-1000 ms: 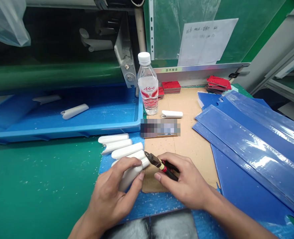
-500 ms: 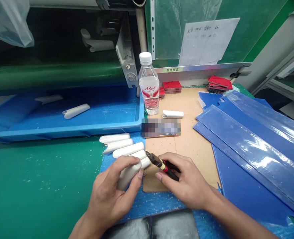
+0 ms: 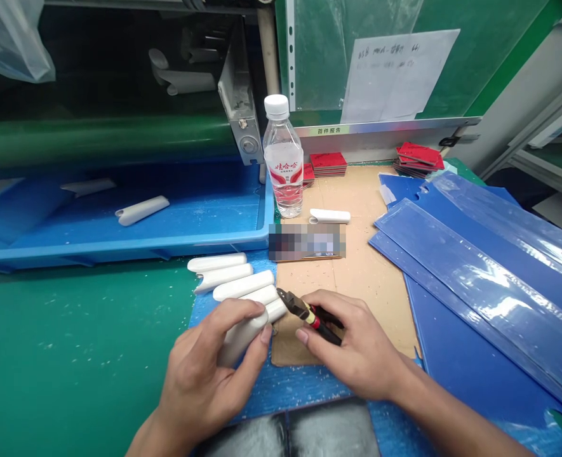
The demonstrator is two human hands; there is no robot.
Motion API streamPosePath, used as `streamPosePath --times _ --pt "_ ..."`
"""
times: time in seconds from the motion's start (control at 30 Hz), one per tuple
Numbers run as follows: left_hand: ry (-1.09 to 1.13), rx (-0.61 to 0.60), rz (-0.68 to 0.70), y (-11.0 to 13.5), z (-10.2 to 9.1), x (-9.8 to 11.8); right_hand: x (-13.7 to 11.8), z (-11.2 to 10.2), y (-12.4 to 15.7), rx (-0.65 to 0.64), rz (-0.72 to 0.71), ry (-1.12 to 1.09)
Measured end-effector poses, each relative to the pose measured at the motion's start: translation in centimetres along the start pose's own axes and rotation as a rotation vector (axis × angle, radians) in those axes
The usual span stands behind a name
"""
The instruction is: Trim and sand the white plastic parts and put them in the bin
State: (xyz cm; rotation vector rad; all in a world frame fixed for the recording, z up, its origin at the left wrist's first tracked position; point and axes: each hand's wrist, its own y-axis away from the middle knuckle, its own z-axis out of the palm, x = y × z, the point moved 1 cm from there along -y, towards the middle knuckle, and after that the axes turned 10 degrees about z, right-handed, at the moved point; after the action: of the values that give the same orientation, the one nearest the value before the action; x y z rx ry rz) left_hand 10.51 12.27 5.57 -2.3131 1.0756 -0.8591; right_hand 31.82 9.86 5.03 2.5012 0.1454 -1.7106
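My left hand (image 3: 209, 365) is closed round a white hollow plastic part (image 3: 242, 336), its thumb and index finger at the rounded end. In my right hand (image 3: 357, 343) is a pair of cutting pliers (image 3: 300, 308) with black, red and yellow handles. The dark jaws point up and left, a little to the right of the held part, and seem apart from it. Just beyond my left hand, several similar white parts (image 3: 242, 285) lie in a slanting row on a blue surface (image 3: 261, 393).
A water bottle (image 3: 283, 162) stands behind a blurred flat device (image 3: 307, 242). One white part (image 3: 329, 216) lies on cardboard (image 3: 357, 285). To the left is a blue tray (image 3: 204, 219) below a green roller (image 3: 104, 139). Clear plastic strips (image 3: 481, 279) lie right; red pads (image 3: 328, 164) are stacked behind.
The left hand and its white part have shifted slightly left. The right hand holds the pliers almost where they were. The whole view has moved a little.
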Motion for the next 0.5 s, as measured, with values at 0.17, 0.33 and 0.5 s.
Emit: streamPosePath --times 0.17,0.33,0.5 --pt "-0.013 0.003 0.007 -0.01 -0.1 -0.06 0.0 0.05 0.07 0.01 0.003 -0.002" --pt "0.007 -0.025 0.003 -0.08 -0.13 -0.1 0.05 0.03 0.07 0.013 0.003 -0.003" --pt "-0.019 0.004 0.001 -0.07 -0.14 -0.09 -0.03 0.01 -0.02 0.023 -0.002 -0.001"
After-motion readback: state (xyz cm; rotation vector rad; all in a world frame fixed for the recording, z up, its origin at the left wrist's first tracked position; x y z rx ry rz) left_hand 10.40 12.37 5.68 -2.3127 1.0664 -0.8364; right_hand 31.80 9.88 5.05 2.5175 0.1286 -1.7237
